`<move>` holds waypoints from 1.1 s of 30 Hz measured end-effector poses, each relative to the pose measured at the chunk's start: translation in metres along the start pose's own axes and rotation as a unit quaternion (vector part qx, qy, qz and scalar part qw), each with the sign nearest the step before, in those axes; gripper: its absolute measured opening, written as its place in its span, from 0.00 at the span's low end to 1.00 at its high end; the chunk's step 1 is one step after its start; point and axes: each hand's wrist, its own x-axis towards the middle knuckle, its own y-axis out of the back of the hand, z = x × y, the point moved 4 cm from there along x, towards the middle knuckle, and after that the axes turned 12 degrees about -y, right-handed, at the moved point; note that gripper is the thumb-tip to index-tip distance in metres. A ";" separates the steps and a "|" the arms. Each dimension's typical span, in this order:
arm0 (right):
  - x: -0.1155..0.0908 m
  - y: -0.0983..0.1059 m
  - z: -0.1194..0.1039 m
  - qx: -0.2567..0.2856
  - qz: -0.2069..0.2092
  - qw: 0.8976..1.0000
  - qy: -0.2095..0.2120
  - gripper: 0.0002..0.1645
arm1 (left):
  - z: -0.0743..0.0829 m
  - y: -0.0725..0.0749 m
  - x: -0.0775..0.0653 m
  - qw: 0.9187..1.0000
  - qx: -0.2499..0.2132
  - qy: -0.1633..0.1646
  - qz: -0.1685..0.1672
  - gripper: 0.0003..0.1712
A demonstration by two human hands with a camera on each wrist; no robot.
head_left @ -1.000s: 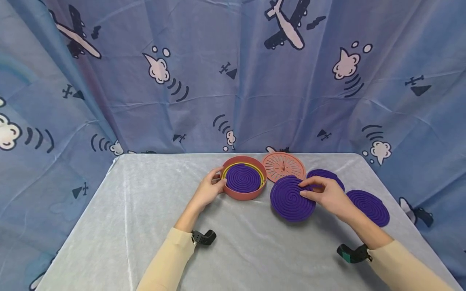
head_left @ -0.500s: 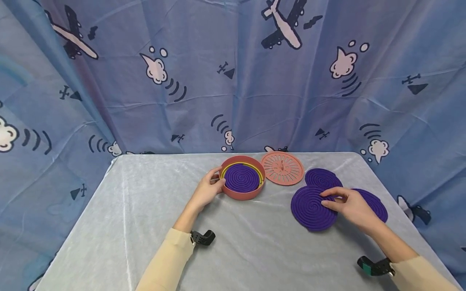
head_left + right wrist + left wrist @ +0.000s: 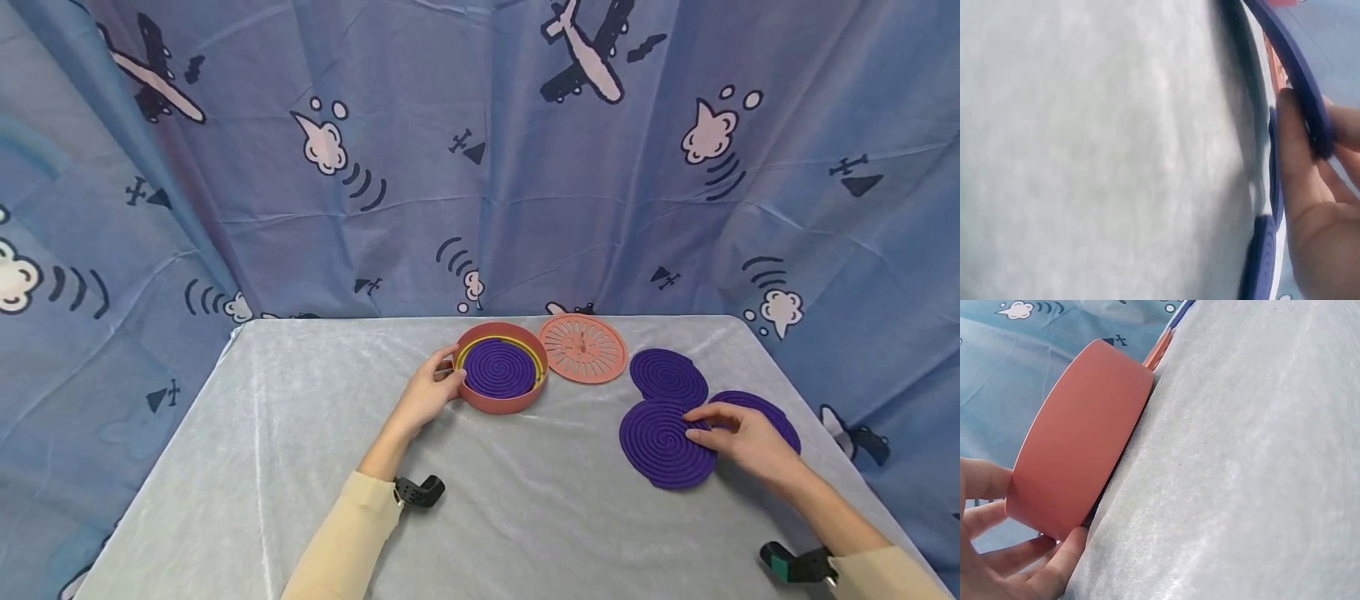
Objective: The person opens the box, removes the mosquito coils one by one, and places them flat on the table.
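My right hand [image 3: 738,433] pinches the edge of a purple spiral mosquito coil [image 3: 656,450]. The right wrist view shows this coil [image 3: 1300,69] between thumb and fingers, tilted and raised off the cloth. Two more purple coils lie flat beside it, one behind [image 3: 667,375] and one to the right [image 3: 768,417], partly behind the hand. My left hand [image 3: 427,396] holds the left side of a round coral mosquito coil box [image 3: 498,406]. Inside the box lies another purple coil [image 3: 498,367], with a yellow ring showing round it. The left wrist view shows fingers on the box's outer wall [image 3: 1085,431].
A coral slotted lid [image 3: 583,354] with a small upright piece at its centre lies right of the box. A pale cloth [image 3: 337,350] covers the table, and a blue printed curtain [image 3: 420,225] hangs behind it and at both sides.
My right hand has carried its coil rightward and toward me, away from the box, toward the other two coils. The left hand and the box have stayed in place.
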 end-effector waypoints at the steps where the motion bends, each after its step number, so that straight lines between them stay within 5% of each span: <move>1: 0.000 0.000 0.002 0.003 -0.004 1.000 0.003 0.23 | 0.000 0.000 0.000 1.000 -0.001 0.001 0.000 0.30; 18: -0.001 0.015 0.015 0.047 -0.030 0.998 -0.028 0.20 | 0.005 -0.001 -0.001 1.000 0.010 0.001 0.001 0.30; 33: 0.011 -0.020 -0.031 0.045 -0.061 0.997 0.009 0.20 | 0.000 -0.001 0.000 1.000 0.013 -0.007 0.003 0.30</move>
